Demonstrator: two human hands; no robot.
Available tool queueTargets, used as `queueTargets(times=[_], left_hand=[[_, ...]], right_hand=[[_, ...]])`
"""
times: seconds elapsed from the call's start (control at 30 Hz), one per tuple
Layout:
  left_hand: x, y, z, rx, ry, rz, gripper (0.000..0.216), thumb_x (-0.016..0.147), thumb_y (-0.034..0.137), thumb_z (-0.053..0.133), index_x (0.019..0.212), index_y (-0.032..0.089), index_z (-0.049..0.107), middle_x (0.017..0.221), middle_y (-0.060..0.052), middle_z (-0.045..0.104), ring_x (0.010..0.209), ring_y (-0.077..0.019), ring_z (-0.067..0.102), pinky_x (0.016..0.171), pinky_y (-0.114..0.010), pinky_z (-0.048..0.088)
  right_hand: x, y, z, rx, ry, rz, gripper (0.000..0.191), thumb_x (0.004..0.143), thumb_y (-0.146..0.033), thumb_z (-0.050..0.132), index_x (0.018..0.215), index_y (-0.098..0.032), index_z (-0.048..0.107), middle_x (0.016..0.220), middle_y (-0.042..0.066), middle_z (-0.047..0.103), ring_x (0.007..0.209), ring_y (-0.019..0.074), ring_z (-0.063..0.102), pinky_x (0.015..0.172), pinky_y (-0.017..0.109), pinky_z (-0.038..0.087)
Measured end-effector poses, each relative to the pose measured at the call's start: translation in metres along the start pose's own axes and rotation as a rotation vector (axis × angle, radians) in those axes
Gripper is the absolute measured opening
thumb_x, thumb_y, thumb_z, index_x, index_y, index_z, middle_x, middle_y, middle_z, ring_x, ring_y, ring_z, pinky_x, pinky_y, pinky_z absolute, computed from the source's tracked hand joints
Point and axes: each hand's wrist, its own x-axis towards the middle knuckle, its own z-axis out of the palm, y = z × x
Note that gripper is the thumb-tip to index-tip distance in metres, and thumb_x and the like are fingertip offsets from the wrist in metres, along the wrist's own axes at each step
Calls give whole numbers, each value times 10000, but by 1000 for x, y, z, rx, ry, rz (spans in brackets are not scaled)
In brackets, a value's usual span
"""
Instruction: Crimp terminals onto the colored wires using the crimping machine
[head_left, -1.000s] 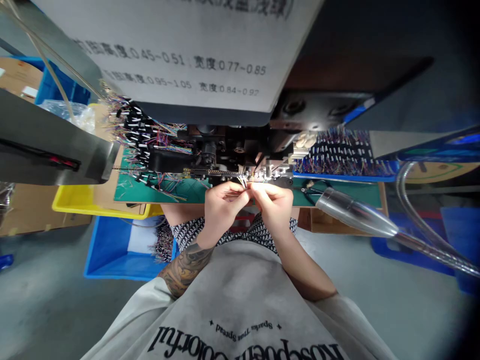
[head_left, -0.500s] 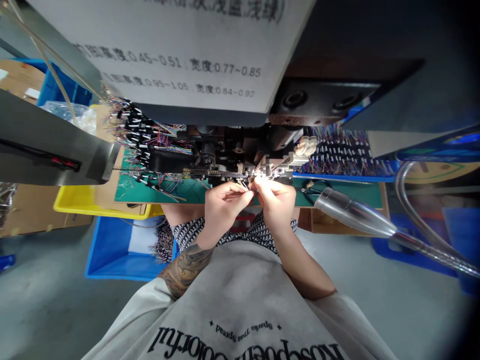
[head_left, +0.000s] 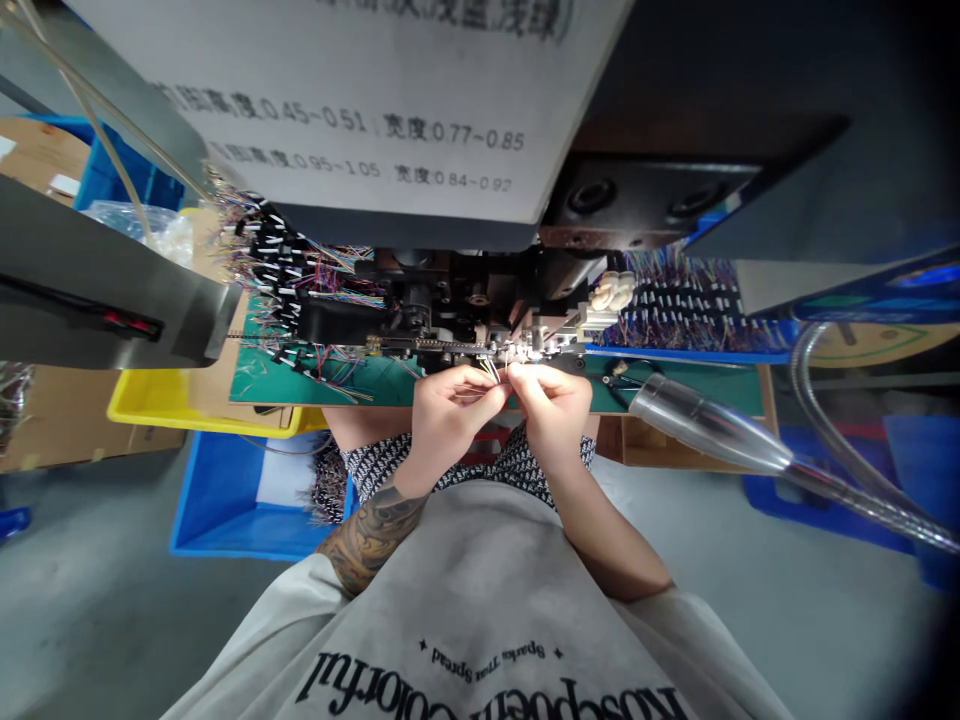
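Observation:
My left hand [head_left: 456, 415] is closed in a pinch around several thin wires [head_left: 489, 370], whose light-coloured ends fan out past the fingertips. Beside it, my right hand [head_left: 553, 405] is pinched too, its fingertips at one of the thin wires close to the left fingertips. Both hands are just in front of the lit working area of a dark machine [head_left: 469, 300]. A metal feed track [head_left: 442, 346] runs across the machine's front. How the wire sits between the right fingers is too small to make out.
Bundled wires [head_left: 281, 260] hang at the left; more lie in a blue tray [head_left: 690, 355] at the right. A lamp with a clear nozzle [head_left: 705, 425] reaches in from the right. Pliers [head_left: 626, 380] rest on the green mat [head_left: 675, 385]. Yellow [head_left: 180, 405] and blue bins [head_left: 247, 535] stand lower left.
My right fingertips have drawn back slightly from the machine toward my left hand. The bright glare at the fingertips has lessened. My left hand has barely shifted.

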Motion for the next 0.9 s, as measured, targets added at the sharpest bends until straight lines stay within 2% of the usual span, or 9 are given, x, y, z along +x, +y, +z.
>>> queueTargets(times=[0.23,0.47,0.57,0.73,0.9], left_hand=[[1,1,0,30,3,67,133,819,299,820,765,194,759,783,-20,778,717,-149,737,685,-249,629],[0,-11,-1,-56,30,-31,180,826,352,838,802,191,761,799,-25,782,724,-177,761,684,-290,660],[0,-13,-1,-42,43,-40,152,796,316,856,802,189,774,768,-22,782,693,-178,759,664,-284,651],[1,-8,0,-24,17,-39,148,748,288,869,775,186,765,744,-24,785,661,-180,750,639,-292,640],[1,-1,3,-10,37,6,163,740,291,859,748,193,729,750,-19,782,692,-172,760,661,-275,644]], right_hand=[[4,-4,2,-11,24,16,326,884,-372,716,624,-177,746,487,-44,428,496,83,359,506,255,340],[2,-1,4,0,35,48,290,874,-413,731,717,-186,818,518,-29,522,494,82,388,512,255,380],[0,2,4,-11,11,34,235,854,-389,738,758,-197,834,551,-22,566,512,91,418,510,255,379],[-1,2,3,-62,44,-29,283,855,-380,735,651,-187,770,533,-24,516,538,103,428,519,262,381],[2,-5,4,-55,56,-24,340,868,-362,714,583,-177,727,500,-26,504,510,95,415,508,258,383]])
